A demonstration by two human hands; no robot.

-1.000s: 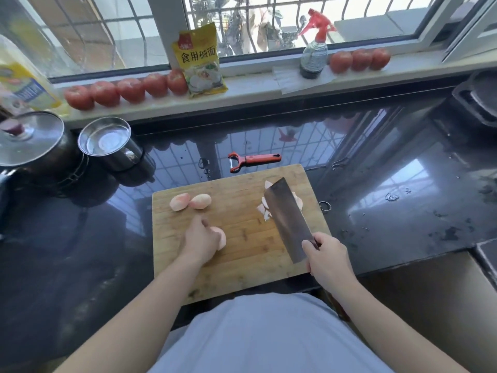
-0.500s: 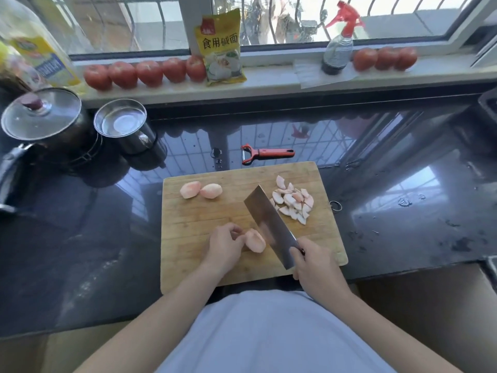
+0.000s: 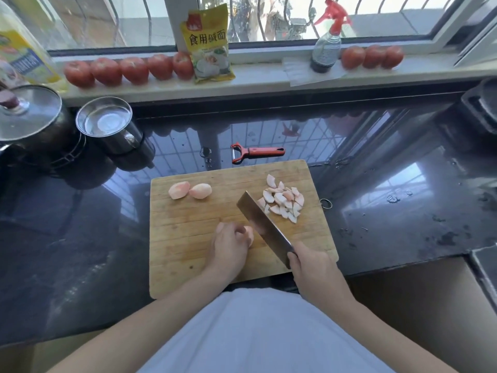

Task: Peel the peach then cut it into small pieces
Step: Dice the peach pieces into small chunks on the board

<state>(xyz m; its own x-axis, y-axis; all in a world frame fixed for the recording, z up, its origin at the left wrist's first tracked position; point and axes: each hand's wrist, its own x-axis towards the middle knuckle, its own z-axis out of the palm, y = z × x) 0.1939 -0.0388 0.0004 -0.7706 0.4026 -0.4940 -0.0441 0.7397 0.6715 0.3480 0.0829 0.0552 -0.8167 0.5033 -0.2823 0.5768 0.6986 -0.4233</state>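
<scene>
Both hands busy, left hand [image 3: 230, 244] fingers curled over half-hidden peach piece [image 3: 249, 235], right hand [image 3: 312, 267] clamped on cleaver [image 3: 263, 228], handle hidden

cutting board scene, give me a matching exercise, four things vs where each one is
Things:
1. peeler
2. cleaver
3. small peach pieces
4. two peach chunks

Places:
a. far left of the cutting board
b. far right of the board
c. on the counter behind the board
d. in the right hand

Pairs: 1-c, 2-d, 3-b, 4-a
</scene>
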